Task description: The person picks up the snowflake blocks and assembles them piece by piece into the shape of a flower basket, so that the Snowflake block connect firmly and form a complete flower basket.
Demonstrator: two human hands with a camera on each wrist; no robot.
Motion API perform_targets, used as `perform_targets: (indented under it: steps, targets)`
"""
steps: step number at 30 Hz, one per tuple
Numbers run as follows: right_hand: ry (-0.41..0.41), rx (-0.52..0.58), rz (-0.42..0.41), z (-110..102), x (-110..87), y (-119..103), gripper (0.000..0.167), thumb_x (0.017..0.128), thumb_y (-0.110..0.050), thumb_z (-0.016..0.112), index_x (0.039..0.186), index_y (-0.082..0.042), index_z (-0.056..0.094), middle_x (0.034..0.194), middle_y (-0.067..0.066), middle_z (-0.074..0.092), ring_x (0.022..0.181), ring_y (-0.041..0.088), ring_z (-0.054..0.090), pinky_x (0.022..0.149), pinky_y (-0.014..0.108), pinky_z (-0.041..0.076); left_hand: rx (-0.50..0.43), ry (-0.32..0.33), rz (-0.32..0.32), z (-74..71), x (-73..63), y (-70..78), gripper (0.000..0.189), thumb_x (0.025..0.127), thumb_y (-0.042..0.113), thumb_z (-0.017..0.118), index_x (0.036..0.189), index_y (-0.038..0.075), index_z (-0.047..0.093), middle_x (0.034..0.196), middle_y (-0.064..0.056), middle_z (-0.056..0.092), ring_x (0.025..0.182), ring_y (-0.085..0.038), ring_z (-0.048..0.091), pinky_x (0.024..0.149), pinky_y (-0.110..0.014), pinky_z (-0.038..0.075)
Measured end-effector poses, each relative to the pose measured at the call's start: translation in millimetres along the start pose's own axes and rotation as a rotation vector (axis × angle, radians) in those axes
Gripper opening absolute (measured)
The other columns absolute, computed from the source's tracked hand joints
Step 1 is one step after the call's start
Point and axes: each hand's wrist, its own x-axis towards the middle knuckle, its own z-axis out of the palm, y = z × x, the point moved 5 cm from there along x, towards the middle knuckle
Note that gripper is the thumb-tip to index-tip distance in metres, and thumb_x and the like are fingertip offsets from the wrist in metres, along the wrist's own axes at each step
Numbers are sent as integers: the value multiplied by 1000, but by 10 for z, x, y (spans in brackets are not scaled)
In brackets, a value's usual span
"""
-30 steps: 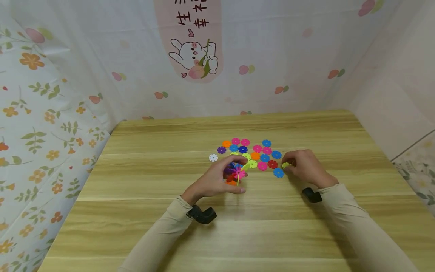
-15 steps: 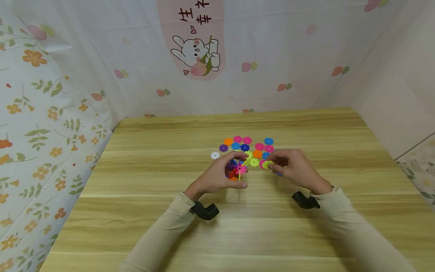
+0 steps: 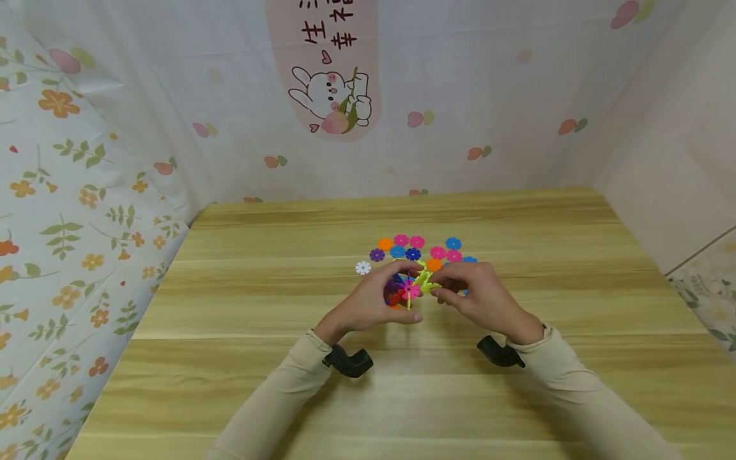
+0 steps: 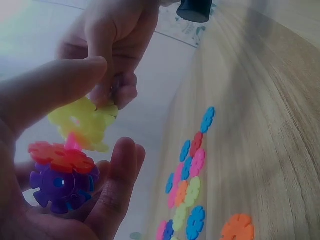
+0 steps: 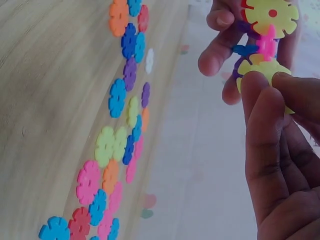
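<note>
In the head view my left hand (image 3: pixel 368 300) holds a cluster of interlocked plastic flower discs (image 3: pixel 409 291) above the table. A purple disc (image 4: pixel 59 185), a red disc (image 4: pixel 62 157) and yellow ones show in the left wrist view, with the fingers and thumb curled around the cluster. My right hand (image 3: pixel 485 297) pinches a yellow flower disc (image 5: pixel 262 66) between thumb and fingers. That disc is up against the cluster, close to its pink disc (image 5: pixel 267 44). Whether its slot is engaged, I cannot tell. The left palm hides part of the cluster.
Several loose flower discs in blue, pink, orange, yellow and purple lie flat on the wooden table (image 3: pixel 259 287) behind the hands. A white disc (image 3: pixel 363 268) lies at their left end. Black wrist mounts (image 3: pixel 351 362) sit at both cuffs. A printed curtain (image 3: pixel 460 96) hangs behind.
The right hand has moved left from the right end of the loose discs, bringing the pinched yellow disc to the cluster. The left hand stays almost still, holding the cluster.
</note>
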Motion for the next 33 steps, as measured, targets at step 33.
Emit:
perform_targets:
  steps: [33]
  targets:
    - [42, -86, -88, 18, 16, -38, 22, 72, 0, 78, 91, -9, 71, 77, -5, 66, 61, 1, 57, 55, 19, 50, -176, -37, 16, 68, -22, 32, 66, 80, 18, 74, 136, 14, 38, 127, 2, 46, 101, -18, 58, 84, -38, 49]
